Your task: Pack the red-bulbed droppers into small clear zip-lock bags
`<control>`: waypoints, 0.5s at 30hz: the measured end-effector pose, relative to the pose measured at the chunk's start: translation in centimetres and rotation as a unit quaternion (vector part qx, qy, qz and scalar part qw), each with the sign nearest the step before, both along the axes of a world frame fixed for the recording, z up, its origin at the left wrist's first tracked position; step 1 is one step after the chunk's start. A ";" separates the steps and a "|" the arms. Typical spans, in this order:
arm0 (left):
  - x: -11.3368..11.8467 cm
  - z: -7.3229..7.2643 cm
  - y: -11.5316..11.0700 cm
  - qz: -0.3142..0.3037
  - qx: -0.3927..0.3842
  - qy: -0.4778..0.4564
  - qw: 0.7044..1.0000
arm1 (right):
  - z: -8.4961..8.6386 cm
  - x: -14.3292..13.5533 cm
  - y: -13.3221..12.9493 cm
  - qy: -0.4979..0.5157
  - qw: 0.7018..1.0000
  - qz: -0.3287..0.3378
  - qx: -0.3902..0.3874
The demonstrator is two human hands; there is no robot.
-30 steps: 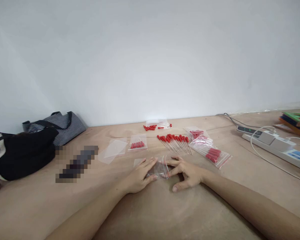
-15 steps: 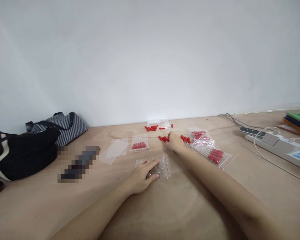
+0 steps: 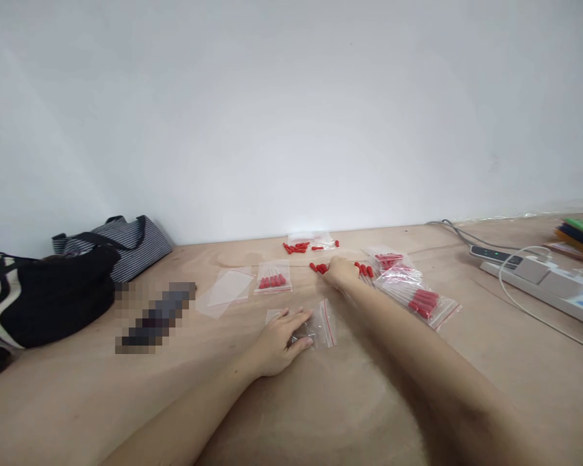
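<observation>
My left hand (image 3: 282, 342) lies with spread fingers on a clear zip bag (image 3: 326, 323) in the middle of the table. Farther out, my right hand (image 3: 341, 274) is among loose droppers with red bulbs (image 3: 365, 270); its fingertips are hidden, so what they hold does not show. Left of it a clear bag (image 3: 273, 277) holds several red-bulbed droppers. To the right, more filled bags overlap, one with red bulbs (image 3: 423, 303) near its corner. Small red bulbs (image 3: 298, 247) lie by a clear bag near the wall.
Flat translucent bags (image 3: 229, 288) rest on the left, beside a pixelated dark object (image 3: 158, 317). A black bag (image 3: 63, 298) and a striped bag (image 3: 138, 249) stand far left. On the right are a power strip (image 3: 554, 291) with cables and a colourful stack (image 3: 580, 236).
The whole view has shifted slightly, moving the objects a little rightward in the picture. My left hand stays on the bag; my right hand remains among the droppers.
</observation>
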State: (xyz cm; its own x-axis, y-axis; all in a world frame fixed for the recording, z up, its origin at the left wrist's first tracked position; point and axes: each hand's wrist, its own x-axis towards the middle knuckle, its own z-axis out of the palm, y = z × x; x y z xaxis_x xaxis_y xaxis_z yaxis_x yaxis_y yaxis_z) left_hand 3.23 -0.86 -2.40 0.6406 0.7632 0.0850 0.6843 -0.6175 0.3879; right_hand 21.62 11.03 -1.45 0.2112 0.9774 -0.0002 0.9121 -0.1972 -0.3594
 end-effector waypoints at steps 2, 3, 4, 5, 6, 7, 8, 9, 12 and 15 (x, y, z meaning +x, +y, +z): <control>0.0 -0.1 0.1 -0.006 0.000 0.002 1.000 | 0.0 0.0 0.0 0.001 1.000 -0.001 -0.001; -0.1 -0.1 0.1 -0.009 0.001 0.002 1.000 | 0.0 0.0 0.0 0.001 1.000 -0.002 -0.001; -0.1 -0.2 0.1 -0.010 0.002 0.001 1.000 | 0.0 0.0 0.0 0.001 1.000 -0.003 -0.001; -0.1 -0.2 0.1 -0.010 0.003 0.000 1.000 | 0.1 0.0 0.0 0.002 1.000 -0.004 -0.001; -0.2 -0.2 0.1 -0.011 0.004 -0.002 1.000 | 0.1 0.0 -0.1 0.003 1.000 -0.005 -0.001; -0.2 -0.2 0.1 -0.011 0.005 -0.003 1.000 | 0.1 0.0 -0.2 0.004 1.000 -0.005 0.000; -0.2 -0.2 0.1 -0.011 0.005 -0.004 1.000 | 0.2 0.0 -0.3 0.005 1.000 -0.005 0.000; -0.1 -0.2 0.1 -0.010 0.005 -0.004 1.000 | 0.2 0.0 -0.4 0.007 1.000 -0.006 0.001; -0.1 -0.1 0.1 -0.004 0.004 0.001 1.000 | 0.1 -0.2 -0.7 0.014 1.000 -0.006 0.003; -0.1 -0.1 0.1 -0.007 0.006 -0.006 1.000 | 0.1 -0.4 -0.9 0.023 1.000 -0.002 0.004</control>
State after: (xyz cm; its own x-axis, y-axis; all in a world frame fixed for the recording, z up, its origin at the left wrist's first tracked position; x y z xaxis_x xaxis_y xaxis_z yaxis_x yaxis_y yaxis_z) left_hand 3.12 -0.76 -2.52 0.6505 0.7527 0.1015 0.6709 -0.6321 0.3876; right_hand 21.20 10.14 -1.35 0.2152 0.9766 -0.0027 0.8935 -0.1980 -0.4031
